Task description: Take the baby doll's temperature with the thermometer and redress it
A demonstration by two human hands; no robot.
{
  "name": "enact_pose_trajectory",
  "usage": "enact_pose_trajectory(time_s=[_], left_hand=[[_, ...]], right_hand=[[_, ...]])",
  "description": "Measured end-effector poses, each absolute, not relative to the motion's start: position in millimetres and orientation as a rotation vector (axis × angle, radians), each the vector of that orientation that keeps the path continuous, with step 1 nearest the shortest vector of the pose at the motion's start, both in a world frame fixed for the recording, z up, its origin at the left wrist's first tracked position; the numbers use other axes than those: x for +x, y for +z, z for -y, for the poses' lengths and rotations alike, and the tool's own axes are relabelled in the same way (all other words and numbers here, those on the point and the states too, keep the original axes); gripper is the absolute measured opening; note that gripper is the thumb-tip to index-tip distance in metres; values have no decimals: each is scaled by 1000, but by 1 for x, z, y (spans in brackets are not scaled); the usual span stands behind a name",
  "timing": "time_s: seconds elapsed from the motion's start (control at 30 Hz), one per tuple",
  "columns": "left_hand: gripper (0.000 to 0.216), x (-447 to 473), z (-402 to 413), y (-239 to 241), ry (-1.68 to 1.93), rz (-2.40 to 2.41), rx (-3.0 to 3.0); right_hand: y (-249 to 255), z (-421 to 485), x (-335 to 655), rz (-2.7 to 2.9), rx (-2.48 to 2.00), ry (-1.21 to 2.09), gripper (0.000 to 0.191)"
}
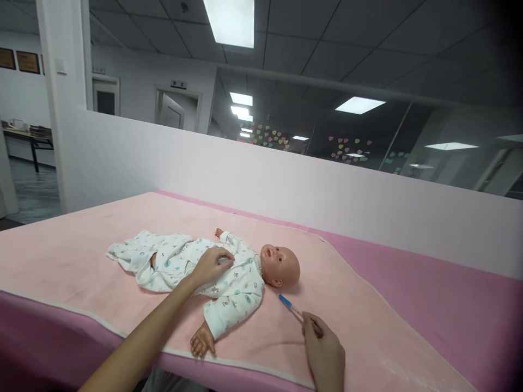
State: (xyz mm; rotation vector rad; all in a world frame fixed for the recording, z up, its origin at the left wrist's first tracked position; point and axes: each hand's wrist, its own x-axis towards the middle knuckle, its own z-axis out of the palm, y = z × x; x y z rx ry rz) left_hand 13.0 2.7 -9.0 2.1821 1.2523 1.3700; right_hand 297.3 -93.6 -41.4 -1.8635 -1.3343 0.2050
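Beside the doll point(241, 275), your right hand point(325, 348) pinches the stick point(291, 307) by one end, so it may tip; your left hand point(211, 265) curls, its hold unclear.

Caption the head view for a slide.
Left hand over a clothed baby doll, right hand holding a blue-tipped stick.

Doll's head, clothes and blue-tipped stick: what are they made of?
The doll's head looks like smooth plastic or vinyl; it shines softly. The clothes seem soft printed cloth, maybe cotton: they wrinkle and fold. The blue-tipped stick looks straight and smooth, perhaps plastic; too small to be sure.
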Motion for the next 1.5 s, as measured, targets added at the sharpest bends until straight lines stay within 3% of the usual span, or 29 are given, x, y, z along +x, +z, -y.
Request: enact_pose_trajectory(time_s=[0.23,0.4,0.57,0.7,0.83,1.13,1.5], left_hand=[[13,12,-2,-9,1346,-1266,2192],[17,12,-1,-10,1346,-1280,2220],[15,13,1,-11,1385,-1300,2295],[14,13,2,-11,1419,-1262,2306],[11,12,0,-11,1463,-1207,2287],[8,12,-1,-14,1443,-1208,2263],[12,11,1,-12,1374,-1221,2291]], right_hand=[[-39,91,281,1604,-1927,48,30],[-49,91,280,1697,-1980,-273,32],[-27,83,243,1708,-1637,-475,30],[13,51,185,1938,-1202,-436,23],[12,3,151,2139,-995,-390,21],[-22,-10,156,1930,-896,-107,24],[-22,-12,154,1897,-854,-87,20]])
